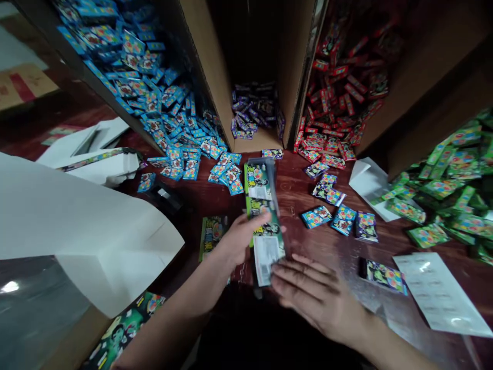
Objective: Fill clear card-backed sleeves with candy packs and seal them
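Observation:
My left hand (241,234) is closed on a long, flat green printed pack (266,251), thumb pressed on top. It has yellow lettering, pale label panels and a clear plastic-looking edge at its far right. Whether it is one piece or several overlapping ones, I cannot tell. My right hand (311,293) has its fingers stretched out, fingertips at the pack's lower right edge; slight blur hides whether they press on it. Another green printed pack (213,232) lies on the table left of my left hand. Past the pack's far end lies a small purple packet (272,153).
Open cartons hold blue packets (169,110), purple packets (256,110), red packets (339,97) and green packets (462,174). Loose blue packets (227,172) and a dark-ended purple packet (383,275) lie on the table. A white label sheet (442,290) is at right; large white paper (96,221) rises at left.

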A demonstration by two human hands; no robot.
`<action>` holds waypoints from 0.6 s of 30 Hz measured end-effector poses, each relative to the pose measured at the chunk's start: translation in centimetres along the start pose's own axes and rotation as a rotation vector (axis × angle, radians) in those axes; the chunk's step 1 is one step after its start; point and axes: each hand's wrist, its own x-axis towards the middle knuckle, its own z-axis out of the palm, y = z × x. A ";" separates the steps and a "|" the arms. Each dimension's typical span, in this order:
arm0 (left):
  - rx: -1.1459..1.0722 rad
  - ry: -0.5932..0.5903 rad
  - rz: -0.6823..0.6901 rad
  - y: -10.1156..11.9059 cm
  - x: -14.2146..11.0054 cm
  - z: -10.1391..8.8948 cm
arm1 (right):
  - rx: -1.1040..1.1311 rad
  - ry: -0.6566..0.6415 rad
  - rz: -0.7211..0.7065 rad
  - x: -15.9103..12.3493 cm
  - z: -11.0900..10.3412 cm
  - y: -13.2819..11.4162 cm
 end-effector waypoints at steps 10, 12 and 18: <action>0.683 -0.452 0.150 -2.0 -0.3 5.1 | -0.096 0.138 0.570 -0.8 -4.3 4.1; 0.750 -0.515 0.130 -1.7 -0.5 5.4 | -0.045 0.125 0.579 -1.1 -4.8 3.8; 0.693 -0.539 0.037 -1.2 -1.0 5.9 | -0.140 0.124 0.575 -1.7 -5.3 2.4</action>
